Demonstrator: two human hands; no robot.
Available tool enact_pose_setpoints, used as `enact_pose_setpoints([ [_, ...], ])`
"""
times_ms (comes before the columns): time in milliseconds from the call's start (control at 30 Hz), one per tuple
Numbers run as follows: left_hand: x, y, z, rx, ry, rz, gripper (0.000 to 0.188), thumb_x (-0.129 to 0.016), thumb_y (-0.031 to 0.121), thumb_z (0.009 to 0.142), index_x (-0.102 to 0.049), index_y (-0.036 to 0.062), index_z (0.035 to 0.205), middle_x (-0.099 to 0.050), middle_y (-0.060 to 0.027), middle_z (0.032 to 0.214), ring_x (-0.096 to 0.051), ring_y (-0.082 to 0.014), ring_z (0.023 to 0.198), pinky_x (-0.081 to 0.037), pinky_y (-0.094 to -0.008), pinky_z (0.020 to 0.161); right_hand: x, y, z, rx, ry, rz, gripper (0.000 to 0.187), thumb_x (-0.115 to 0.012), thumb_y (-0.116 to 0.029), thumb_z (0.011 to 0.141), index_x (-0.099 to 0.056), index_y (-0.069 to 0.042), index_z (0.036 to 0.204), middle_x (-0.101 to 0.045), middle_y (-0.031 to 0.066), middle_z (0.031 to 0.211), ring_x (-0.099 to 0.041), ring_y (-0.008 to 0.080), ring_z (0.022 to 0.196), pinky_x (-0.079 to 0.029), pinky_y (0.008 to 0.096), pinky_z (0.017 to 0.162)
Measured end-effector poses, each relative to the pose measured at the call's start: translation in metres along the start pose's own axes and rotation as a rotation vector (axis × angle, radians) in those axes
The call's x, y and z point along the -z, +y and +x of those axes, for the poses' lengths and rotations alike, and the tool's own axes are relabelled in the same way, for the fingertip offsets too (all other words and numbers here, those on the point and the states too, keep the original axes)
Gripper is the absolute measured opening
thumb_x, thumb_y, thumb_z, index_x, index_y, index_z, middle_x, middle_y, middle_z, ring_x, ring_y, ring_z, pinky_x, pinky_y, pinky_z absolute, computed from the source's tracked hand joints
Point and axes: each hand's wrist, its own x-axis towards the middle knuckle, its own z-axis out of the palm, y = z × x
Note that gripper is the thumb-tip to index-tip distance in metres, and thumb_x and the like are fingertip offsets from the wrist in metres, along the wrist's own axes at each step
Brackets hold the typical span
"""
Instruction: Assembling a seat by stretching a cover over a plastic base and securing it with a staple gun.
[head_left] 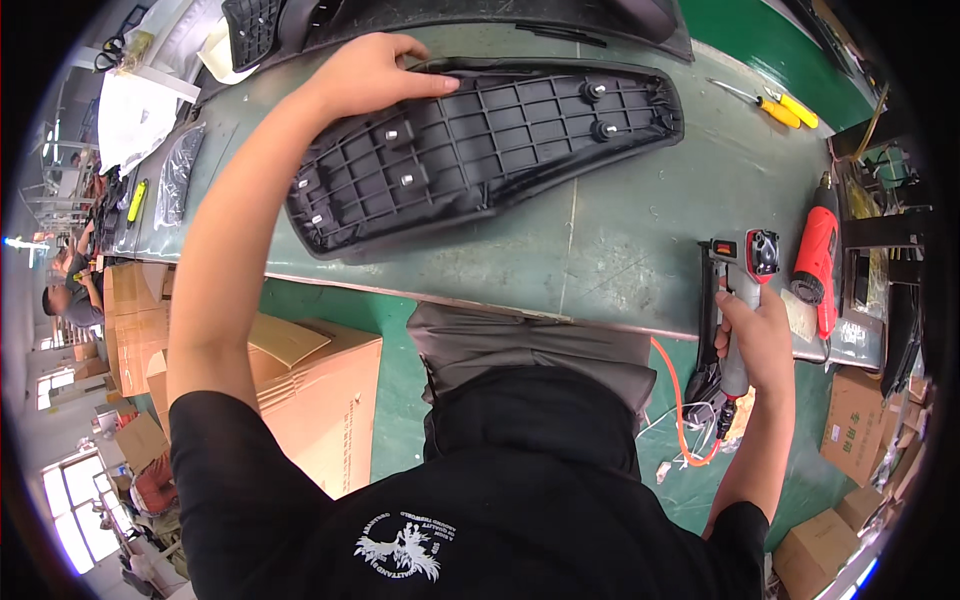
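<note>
A long black seat (505,130) lies underside up on the workbench, its ribbed plastic base showing with several metal studs standing out of it. Dark cover material is folded along its rim. My left hand (375,75) grips the seat's far edge, thumb lying over the rim; some of its fingertips are hidden. In my right hand (757,335) is an air staple gun (742,275), fingers wrapped round its grip. The gun is held at the bench's near edge, apart from the seat, and an orange air hose (685,440) hangs below it.
A red heat gun (818,250) lies on the green workbench (640,240) at the right. Yellow-handled screwdrivers (785,108) are at the far right. Another dark seat part (480,30) sits along the back. Cardboard boxes (325,400) stand below at left. A person (75,295) is farther left.
</note>
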Motion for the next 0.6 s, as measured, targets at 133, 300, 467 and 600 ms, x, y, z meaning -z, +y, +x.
enact_pose_setpoints([
  [133,-0.004,0.043,-0.045,-0.401,0.281,0.611,0.033,-0.078,0.036,0.091,-0.077,0.0026,0.086,-0.077,-0.0158,0.084,-0.076,-0.0338,0.074,-0.061,-0.0437,0.072,-0.001,-0.001,-0.001,0.016,0.005,-0.006,0.029,-0.073,-0.015,0.1,-0.068,0.003,0.123,-0.063,0.004,0.074,-0.063,0.015,0.057,-0.05,0.0327,0.05],
  [300,-0.023,0.095,-0.094,-0.349,0.498,0.651,0.027,-0.077,0.029,0.091,-0.068,0.0061,0.078,-0.071,-0.0114,0.075,-0.074,-0.0356,0.072,-0.059,-0.0471,0.067,-0.006,-0.009,-0.004,-0.011,0.008,-0.009,0.028,-0.07,-0.011,0.099,-0.067,0.003,0.123,-0.063,0.0048,0.074,-0.064,0.0156,0.057,-0.05,0.0328,0.051],
  [467,-0.027,0.102,-0.088,-0.441,0.494,0.417,0.036,-0.084,0.033,0.089,-0.064,0.0036,0.082,-0.069,-0.0111,0.087,-0.072,-0.0339,0.085,-0.058,-0.0466,0.072,-0.019,-0.014,-0.013,0.053,-0.094,-0.134,0.035,-0.066,-0.005,0.095,-0.068,0.006,0.128,-0.065,0.0053,0.069,-0.063,0.0137,0.057,-0.049,0.0324,0.052],
  [600,-0.044,0.071,-0.088,-0.221,0.383,-0.109,0.074,-0.082,0.035,0.096,-0.056,-0.0039,0.153,-0.07,-0.0313,0.137,-0.074,-0.039,0.106,-0.057,-0.0429,0.095,-0.058,-0.049,-0.028,0.049,-0.352,-0.159,0.02,-0.069,-0.007,0.093,-0.077,0.003,0.108,-0.068,0.0039,0.072,-0.061,0.0116,0.062,-0.051,0.0357,0.059],
])
